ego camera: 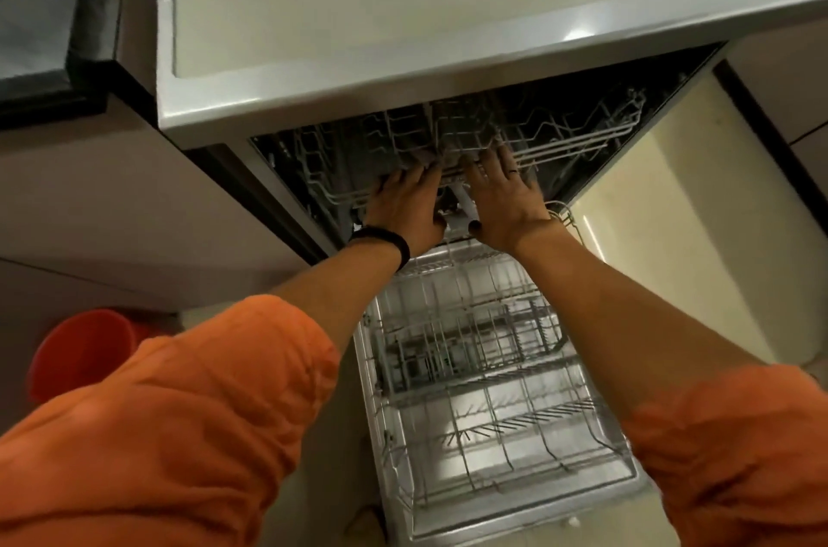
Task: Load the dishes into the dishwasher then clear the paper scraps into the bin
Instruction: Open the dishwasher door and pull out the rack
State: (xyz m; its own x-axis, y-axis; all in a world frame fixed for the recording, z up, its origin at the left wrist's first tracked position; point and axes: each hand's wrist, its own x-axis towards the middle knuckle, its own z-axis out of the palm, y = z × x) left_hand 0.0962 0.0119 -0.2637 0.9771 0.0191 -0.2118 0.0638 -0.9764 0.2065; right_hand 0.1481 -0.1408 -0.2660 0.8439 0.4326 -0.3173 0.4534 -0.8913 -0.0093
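- Loading is only starting; dishwasher [269, 206] open under the bench [403, 8], lower rack [493, 367] drawn out bare, no dishes in view
- Left hand [403, 208] and right hand [506, 197] rest on the upper rack [560, 138]; fingers flat, grasping nothing
- Next, likely: settle that rack; fetch dishes

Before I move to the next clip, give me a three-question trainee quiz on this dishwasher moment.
1. True or false: the lower rack is pushed fully in.
2. The left hand and right hand both rest on: A the upper rack; B a plate; C a sponge.
3. Fill in: the black band sits on the ___ wrist.
Key: 1 false, it is pulled out; 2 A; 3 left.
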